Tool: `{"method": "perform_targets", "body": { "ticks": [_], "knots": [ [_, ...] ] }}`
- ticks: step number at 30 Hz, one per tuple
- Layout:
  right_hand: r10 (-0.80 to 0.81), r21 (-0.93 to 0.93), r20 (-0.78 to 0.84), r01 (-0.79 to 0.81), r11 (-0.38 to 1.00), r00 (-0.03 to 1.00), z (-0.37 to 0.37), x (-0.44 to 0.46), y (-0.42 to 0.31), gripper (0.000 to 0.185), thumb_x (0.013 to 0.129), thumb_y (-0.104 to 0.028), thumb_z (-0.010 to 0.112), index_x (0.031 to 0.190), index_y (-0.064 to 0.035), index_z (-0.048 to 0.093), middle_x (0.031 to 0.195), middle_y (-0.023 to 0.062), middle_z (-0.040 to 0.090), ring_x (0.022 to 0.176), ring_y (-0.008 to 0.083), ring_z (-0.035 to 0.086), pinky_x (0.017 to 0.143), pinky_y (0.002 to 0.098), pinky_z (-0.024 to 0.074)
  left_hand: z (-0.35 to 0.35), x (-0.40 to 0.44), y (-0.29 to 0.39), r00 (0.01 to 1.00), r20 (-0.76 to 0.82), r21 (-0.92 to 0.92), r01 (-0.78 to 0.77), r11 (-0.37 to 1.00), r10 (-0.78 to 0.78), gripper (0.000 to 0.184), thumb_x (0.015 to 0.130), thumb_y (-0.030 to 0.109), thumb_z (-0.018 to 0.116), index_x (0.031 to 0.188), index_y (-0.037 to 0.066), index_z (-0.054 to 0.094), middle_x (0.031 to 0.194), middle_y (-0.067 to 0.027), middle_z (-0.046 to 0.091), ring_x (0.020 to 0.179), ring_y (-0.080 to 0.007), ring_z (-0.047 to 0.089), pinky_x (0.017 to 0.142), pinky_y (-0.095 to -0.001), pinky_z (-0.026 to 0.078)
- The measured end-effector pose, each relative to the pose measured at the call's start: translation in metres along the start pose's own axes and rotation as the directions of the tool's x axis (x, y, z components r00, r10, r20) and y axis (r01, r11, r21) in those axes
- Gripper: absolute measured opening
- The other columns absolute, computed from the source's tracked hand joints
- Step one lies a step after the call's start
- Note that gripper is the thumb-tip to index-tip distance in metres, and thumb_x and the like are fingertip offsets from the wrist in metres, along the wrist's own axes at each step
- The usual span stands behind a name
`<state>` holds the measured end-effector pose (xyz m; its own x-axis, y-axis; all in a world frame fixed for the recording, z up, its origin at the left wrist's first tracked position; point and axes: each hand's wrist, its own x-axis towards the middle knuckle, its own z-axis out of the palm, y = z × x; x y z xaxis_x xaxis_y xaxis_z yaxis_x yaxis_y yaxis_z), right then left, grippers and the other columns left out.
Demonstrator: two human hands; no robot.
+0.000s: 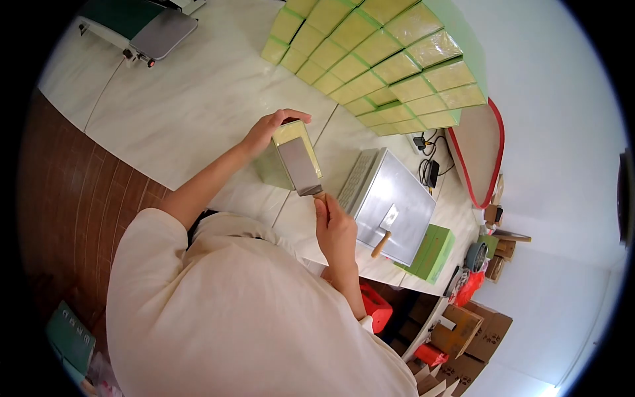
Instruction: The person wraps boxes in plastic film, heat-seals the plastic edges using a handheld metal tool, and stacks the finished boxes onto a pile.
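Note:
My left hand (266, 132) is wrapped over the far end of a light green and yellow box (272, 167), which stands on the table in front of my body. In my right hand (337, 230) is the handle of a scraper with a wide flat metal blade (299, 162). That blade lies flat against the box's yellow face and covers much of it. To the right is a metal hot plate (403, 188) with a second, wooden-handled scraper (381, 244) resting on its top.
Stacked green and yellow wrapped boxes (370, 66) fill the table's far side. A green box (431, 255) sits beyond the hot plate. Black cables (431, 173) lie near the wall. At the upper left stands a machine with a grey plate (164, 36). Cardboard boxes (463, 331) occupy the lower right.

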<state>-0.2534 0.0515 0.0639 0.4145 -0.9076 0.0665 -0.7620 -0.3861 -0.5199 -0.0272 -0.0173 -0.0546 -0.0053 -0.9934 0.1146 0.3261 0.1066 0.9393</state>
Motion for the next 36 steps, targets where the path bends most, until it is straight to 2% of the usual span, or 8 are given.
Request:
{"method": "perform_targets", "body": {
  "ticks": [3, 5, 11, 17, 24, 30, 32, 36],
  "knots": [
    [0.030, -0.040, 0.023, -0.029, 0.999, 0.999, -0.002, -0.002, -0.001, 0.013, 0.094, -0.019, 0.060, 0.096, -0.0062, 0.062, 0.062, 0.0169, 0.058, 0.053, 0.0364, 0.058, 0.046, 0.0431, 0.0436, 0.001, 0.001, -0.007, 0.993, -0.047, 0.076, -0.104, 0.992, 0.108, 0.072, 0.099, 0.063, 0.023, 0.123, 0.008, 0.062, 0.113, -0.0092, 0.065, 0.109, -0.0193, 0.058, 0.103, -0.0342, 0.039],
    [0.038, -0.054, 0.032, -0.036, 0.998, 0.999, -0.004, -0.006, 0.001, 0.013, 0.095, -0.019, 0.060, 0.096, -0.0065, 0.062, 0.060, 0.0165, 0.058, 0.052, 0.0366, 0.057, 0.046, 0.0433, 0.0430, -0.001, 0.005, -0.005, 0.978, -0.087, 0.222, -0.166, 0.961, 0.189, 0.071, 0.099, 0.062, 0.022, 0.121, 0.009, 0.064, 0.102, -0.0064, 0.068, 0.100, -0.0177, 0.061, 0.096, -0.0329, 0.040],
    [0.026, -0.064, 0.035, -0.024, 0.998, 0.999, -0.013, -0.028, 0.008, 0.012, 0.094, -0.019, 0.060, 0.097, -0.0070, 0.061, 0.061, 0.0163, 0.059, 0.053, 0.0358, 0.058, 0.047, 0.0426, 0.0447, 0.000, 0.010, -0.011, 0.978, -0.135, 0.212, -0.126, 0.969, 0.157, 0.069, 0.101, 0.058, 0.020, 0.114, 0.009, 0.068, 0.093, -0.0028, 0.069, 0.091, -0.0141, 0.059, 0.082, -0.0289, 0.039],
    [0.097, -0.116, 0.077, -0.088, 0.989, 0.992, -0.021, -0.050, 0.012, 0.014, 0.094, -0.020, 0.060, 0.098, -0.0064, 0.061, 0.063, 0.0164, 0.060, 0.055, 0.0353, 0.061, 0.049, 0.0425, 0.0471, 0.002, 0.016, -0.016, 0.979, -0.151, 0.198, -0.108, 0.974, 0.139, 0.071, 0.097, 0.064, 0.020, 0.104, 0.009, 0.064, 0.091, -0.0020, 0.070, 0.091, -0.0136, 0.061, 0.080, -0.0295, 0.034],
    [0.129, -0.134, 0.063, -0.120, 0.984, 0.990, -0.025, -0.068, 0.011, 0.014, 0.095, -0.020, 0.059, 0.099, -0.0062, 0.061, 0.064, 0.0166, 0.061, 0.056, 0.0357, 0.061, 0.050, 0.0433, 0.0475, 0.003, 0.016, -0.018, 0.981, -0.139, 0.180, -0.111, 0.977, 0.137, 0.067, 0.097, 0.063, 0.020, 0.096, 0.009, 0.059, 0.090, -0.0016, 0.069, 0.090, -0.0143, 0.061, 0.080, -0.0297, 0.035],
    [0.126, -0.017, -0.015, -0.127, 0.992, 0.992, -0.033, -0.062, 0.008, 0.015, 0.096, -0.018, 0.058, 0.099, -0.0041, 0.063, 0.069, 0.0180, 0.062, 0.058, 0.0360, 0.061, 0.051, 0.0412, 0.0469, -0.005, 0.015, -0.025, 0.989, -0.084, 0.153, -0.110, 0.982, 0.124, 0.079, 0.096, 0.069, 0.015, 0.105, 0.007, 0.063, 0.098, -0.0037, 0.067, 0.094, -0.0153, 0.060, 0.084, -0.0307, 0.039],
    [0.171, 0.027, -0.055, -0.170, 0.985, 0.984, -0.031, -0.056, 0.004, 0.016, 0.096, -0.018, 0.057, 0.100, -0.0035, 0.063, 0.069, 0.0183, 0.062, 0.058, 0.0361, 0.061, 0.051, 0.0406, 0.0467, -0.003, 0.010, -0.025, 0.998, -0.058, 0.103, -0.020, 0.994, 0.026, 0.090, 0.093, 0.074, 0.012, 0.113, 0.004, 0.064, 0.106, -0.0055, 0.066, 0.100, -0.0172, 0.060, 0.091, -0.0324, 0.042],
    [0.037, -0.036, -0.071, -0.040, 0.999, 0.997, -0.008, -0.022, 0.003, 0.019, 0.099, -0.021, 0.054, 0.101, -0.0042, 0.062, 0.068, 0.0177, 0.062, 0.057, 0.0359, 0.061, 0.049, 0.0415, 0.0460, -0.004, 0.008, -0.038, 0.999, -0.020, -0.057, 0.035, 0.998, -0.036, 0.095, 0.091, 0.077, 0.012, 0.118, 0.003, 0.063, 0.110, -0.0073, 0.066, 0.106, -0.0185, 0.059, 0.097, -0.0338, 0.042]
  ]
}}
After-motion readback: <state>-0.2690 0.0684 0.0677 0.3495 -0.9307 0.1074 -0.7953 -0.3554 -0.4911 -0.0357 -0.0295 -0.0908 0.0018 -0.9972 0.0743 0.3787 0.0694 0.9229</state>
